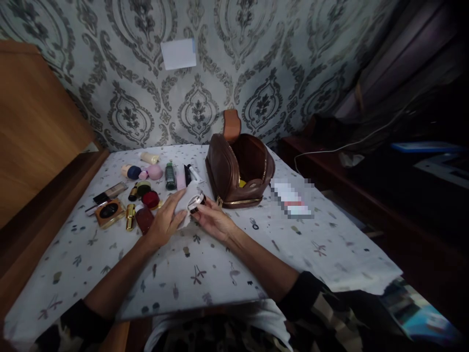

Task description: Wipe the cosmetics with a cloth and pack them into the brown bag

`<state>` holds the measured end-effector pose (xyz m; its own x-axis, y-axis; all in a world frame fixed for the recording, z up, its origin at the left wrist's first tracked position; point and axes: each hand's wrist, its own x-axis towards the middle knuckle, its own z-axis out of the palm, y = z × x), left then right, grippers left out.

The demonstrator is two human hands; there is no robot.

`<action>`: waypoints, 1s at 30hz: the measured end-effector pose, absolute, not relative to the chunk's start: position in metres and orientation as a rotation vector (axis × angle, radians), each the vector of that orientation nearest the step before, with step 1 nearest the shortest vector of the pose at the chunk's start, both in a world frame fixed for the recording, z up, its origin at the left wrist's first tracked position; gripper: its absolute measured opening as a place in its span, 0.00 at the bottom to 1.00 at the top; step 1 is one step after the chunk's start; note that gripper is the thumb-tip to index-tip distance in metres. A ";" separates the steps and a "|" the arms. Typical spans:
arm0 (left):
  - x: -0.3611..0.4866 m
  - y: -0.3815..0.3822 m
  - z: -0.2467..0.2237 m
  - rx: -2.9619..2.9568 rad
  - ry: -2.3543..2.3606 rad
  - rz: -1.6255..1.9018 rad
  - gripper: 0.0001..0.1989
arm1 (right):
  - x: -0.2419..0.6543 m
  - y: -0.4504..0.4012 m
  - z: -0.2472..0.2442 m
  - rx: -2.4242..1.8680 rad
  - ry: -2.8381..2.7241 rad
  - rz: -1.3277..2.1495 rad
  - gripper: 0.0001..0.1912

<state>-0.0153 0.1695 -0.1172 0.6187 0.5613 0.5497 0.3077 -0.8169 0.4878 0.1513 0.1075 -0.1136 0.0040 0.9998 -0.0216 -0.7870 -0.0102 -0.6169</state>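
Over the middle of the table, my left hand (166, 221) is closed on a white tissue (184, 199). The tissue presses against a small round cosmetic jar (197, 201) with a dark side and a pale, shiny top. Fingers of my right hand (214, 221) grip the jar from the right. Just behind my right hand stands a brown leather bag (223, 166), unzipped, with something yellow (242, 184) inside. Left of my left hand lie a dark red bottle (144, 218), a red-lidded jar (150, 199) and a gold lipstick tube (130, 217).
More cosmetics cover the table's left side, among them a compact (109, 211), a green bottle (170, 176) and a pink sponge (155, 171). Right of the bag lies a blurred-out item (292, 198). A small black ring (254, 224) rests nearer. Wooden furniture (40, 127) borders the left.
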 end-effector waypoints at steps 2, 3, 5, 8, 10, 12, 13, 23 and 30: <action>-0.014 0.170 -0.117 2.443 0.778 1.036 0.26 | 0.150 0.108 -0.113 -0.532 -0.521 1.477 0.25; -0.013 0.169 -0.117 2.416 0.811 1.040 0.26 | 0.150 0.108 -0.113 -0.536 -0.533 1.457 0.26; -0.012 0.169 -0.118 2.371 0.860 1.045 0.26 | 0.149 0.108 -0.113 -0.567 -0.557 1.406 0.28; -0.009 0.168 -0.119 2.323 0.883 1.077 0.25 | 0.148 0.107 -0.112 -0.642 -0.609 1.331 0.29; -0.008 0.168 -0.120 2.299 0.870 1.111 0.23 | 0.148 0.106 -0.112 -0.678 -0.648 1.287 0.28; -0.007 0.167 -0.120 2.285 0.844 1.133 0.21 | 0.148 0.106 -0.112 -0.706 -0.677 1.256 0.29; -0.007 0.167 -0.120 2.279 0.835 1.144 0.20 | 0.148 0.107 -0.112 -0.722 -0.686 1.244 0.29; -0.008 0.164 -0.115 2.312 0.768 1.228 0.13 | 0.154 0.110 -0.113 -0.852 -0.722 1.202 0.29; -0.008 0.162 -0.117 2.406 0.688 1.301 0.16 | 0.154 0.108 -0.117 -0.911 -0.833 1.199 0.30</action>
<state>-0.0082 0.1617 -0.1171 0.4693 0.5513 0.6898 0.2602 -0.8328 0.4886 0.1539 0.1083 -0.1172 0.1728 0.9834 0.0544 -0.3942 0.1197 -0.9112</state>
